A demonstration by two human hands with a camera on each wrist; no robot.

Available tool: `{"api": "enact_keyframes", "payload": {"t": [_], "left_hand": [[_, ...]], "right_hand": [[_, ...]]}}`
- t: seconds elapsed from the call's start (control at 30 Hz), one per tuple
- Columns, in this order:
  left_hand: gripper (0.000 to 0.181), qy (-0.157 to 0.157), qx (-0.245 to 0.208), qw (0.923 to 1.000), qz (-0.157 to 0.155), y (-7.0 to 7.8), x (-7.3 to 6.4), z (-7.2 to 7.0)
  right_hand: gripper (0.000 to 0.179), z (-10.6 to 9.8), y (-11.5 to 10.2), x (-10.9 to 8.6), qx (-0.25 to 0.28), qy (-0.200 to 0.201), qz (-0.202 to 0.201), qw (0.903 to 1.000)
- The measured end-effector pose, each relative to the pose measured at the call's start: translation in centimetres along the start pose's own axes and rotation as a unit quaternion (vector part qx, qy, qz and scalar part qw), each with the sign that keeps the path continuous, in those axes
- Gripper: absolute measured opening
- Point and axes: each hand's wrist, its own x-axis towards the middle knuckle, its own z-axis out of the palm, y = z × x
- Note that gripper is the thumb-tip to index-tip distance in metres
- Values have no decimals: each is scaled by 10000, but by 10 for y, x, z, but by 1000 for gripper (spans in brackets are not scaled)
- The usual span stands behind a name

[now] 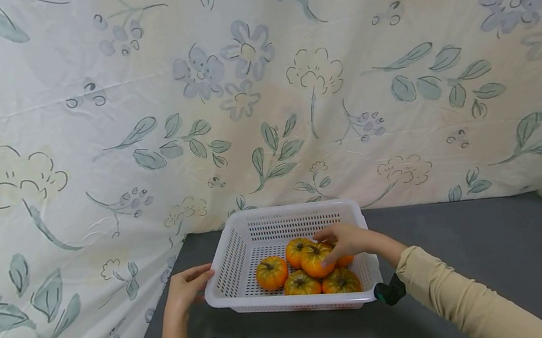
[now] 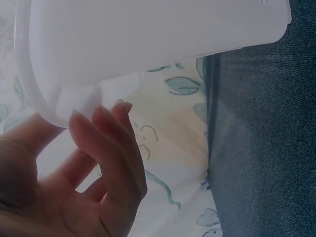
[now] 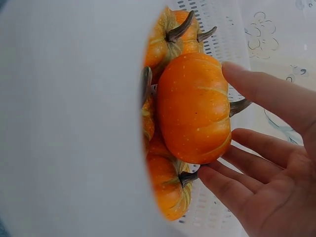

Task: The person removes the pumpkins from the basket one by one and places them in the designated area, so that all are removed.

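Your right hand (image 1: 346, 239), thumb and fingers set wide, holds the topmost mini pumpkin (image 1: 314, 262) left of your palm, in the right half of the white plastic basket (image 1: 250, 302); your left hand (image 1: 182, 289) pinches its left rim (image 2: 23, 54).

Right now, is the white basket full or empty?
Partly full: the white basket holds several pumpkins, mostly toward its right, leaving its left end bare.

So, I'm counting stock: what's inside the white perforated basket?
At least six orange-green pumpkins show, some partly covered by the right hand; whatever lies beneath them is hidden.
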Motion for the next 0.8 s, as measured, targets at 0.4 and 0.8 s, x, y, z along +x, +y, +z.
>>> {"api": "enact_keyframes", "payload": {"t": [0.4,0.8], "left_hand": [[46,-70,-16,10000,-10,-1,1,-1],[45,-61,-65,9999,-47,-1,0,-1]], "right_hand": [[69,1,-3,4,-232,-44,214,9995],[65,4,-1,9,-569,19,185,9982]]}}
